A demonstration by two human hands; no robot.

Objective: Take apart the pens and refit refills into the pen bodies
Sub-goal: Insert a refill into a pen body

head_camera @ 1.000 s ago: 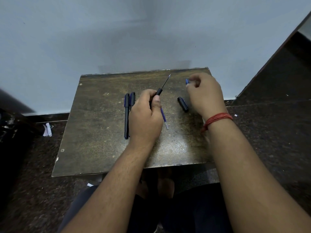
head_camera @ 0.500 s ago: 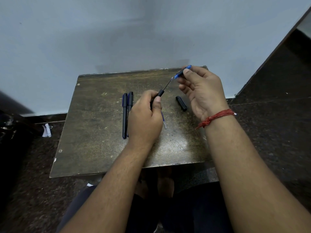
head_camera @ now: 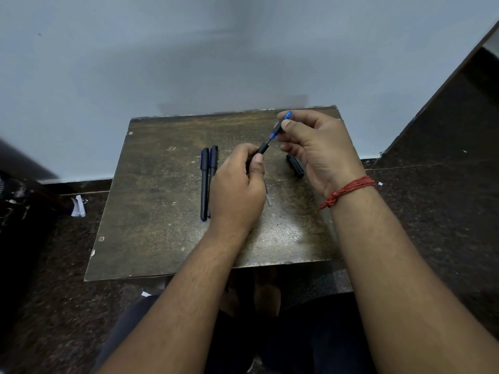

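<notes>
The right hand (head_camera: 321, 149) has slid its blue tip piece (head_camera: 279, 128) down close to the black pen body (head_camera: 262, 148), gripped in the left hand (head_camera: 237, 184). Both hands hold tight.

I take this for a plain room in a home, seen from floor level: I see a low worn wooden surface (head_camera: 151, 238) set on a dark speckled stone floor (head_camera: 432, 211). A bare pale-blue wall (head_camera: 189, 49) rises just behind, with paper scraps (head_camera: 78, 206) at its foot.
</notes>
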